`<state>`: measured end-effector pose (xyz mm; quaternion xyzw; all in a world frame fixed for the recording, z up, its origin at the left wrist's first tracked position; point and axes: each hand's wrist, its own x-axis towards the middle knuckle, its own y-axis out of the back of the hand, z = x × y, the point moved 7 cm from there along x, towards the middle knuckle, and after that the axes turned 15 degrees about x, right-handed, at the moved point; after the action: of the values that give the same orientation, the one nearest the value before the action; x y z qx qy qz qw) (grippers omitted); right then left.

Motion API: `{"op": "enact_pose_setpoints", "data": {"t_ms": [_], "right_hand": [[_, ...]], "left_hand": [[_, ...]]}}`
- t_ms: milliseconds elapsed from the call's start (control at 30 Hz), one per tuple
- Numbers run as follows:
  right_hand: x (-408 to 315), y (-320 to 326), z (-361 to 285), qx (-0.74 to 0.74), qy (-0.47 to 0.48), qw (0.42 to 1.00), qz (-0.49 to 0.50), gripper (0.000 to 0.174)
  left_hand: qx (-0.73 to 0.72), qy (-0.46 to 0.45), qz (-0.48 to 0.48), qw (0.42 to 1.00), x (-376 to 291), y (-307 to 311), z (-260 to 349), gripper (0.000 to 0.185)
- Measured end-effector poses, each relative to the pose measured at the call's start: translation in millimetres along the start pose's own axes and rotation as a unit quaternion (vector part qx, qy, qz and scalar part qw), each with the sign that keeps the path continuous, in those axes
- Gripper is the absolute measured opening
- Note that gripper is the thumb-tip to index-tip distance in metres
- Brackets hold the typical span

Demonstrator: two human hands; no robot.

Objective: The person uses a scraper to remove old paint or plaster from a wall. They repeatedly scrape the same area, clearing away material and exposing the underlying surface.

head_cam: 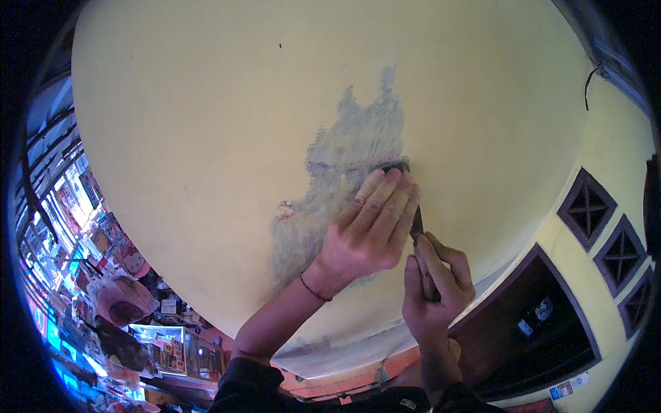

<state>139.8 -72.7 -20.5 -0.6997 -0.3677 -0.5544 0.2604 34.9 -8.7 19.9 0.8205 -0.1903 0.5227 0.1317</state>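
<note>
My left hand [369, 224] lies flat on the painted wall [206, 129], its fingers side by side over a dark flat piece [395, 166]. Only the piece's upper edge shows, so whether it is sandpaper or part of a tool is unclear. Below and to the right, my right hand [439, 289] grips the handle of a scraper-like tool [417, 224]. Its dark blade runs up beside my left fingers, and its far end is hidden there. Around my left hand spreads a rough grey patch [361, 129] with reddish spots, bordered by cream-yellow paint.
A dark doorway [537, 330] and diamond-shaped vents [587, 209] are at the right. Packed goods and a glass display case [160, 348] stand at the lower left. Below the wall, reddish floor [335, 379] shows. A black wire [587, 93] hangs at the upper right.
</note>
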Motion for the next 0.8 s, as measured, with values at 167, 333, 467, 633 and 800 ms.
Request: {"op": "enact_pose_setpoints", "data": {"t_ms": [167, 333, 467, 633, 800], "right_hand": [[2.3, 0.8, 0.6, -0.005, 0.007, 1.000, 0.007, 0.033], [1.0, 2.6, 4.1, 0.015, -0.005, 1.000, 0.000, 0.035], [-4.0, 2.0, 3.9, -0.026, -0.011, 1.000, -0.002, 0.036], [1.0, -1.2, 6.8, 0.016, 0.019, 1.000, 0.008, 0.034], [7.8, 1.0, 7.7, 0.019, 0.008, 1.000, 0.015, 0.036]], "left_hand": [[0.006, 0.006, -0.009, 1.000, 2.8, -4.2, 1.6, 0.033], [-0.004, 0.006, 0.016, 1.000, 2.3, -1.8, 2.2, 0.033], [-0.007, 0.011, -0.003, 1.000, 2.0, -6.1, 0.6, 0.029], [0.003, 0.004, 0.019, 1.000, 3.9, -3.9, 0.9, 0.031], [0.017, 0.012, 0.020, 1.000, 7.6, -4.0, 1.3, 0.032]]}}
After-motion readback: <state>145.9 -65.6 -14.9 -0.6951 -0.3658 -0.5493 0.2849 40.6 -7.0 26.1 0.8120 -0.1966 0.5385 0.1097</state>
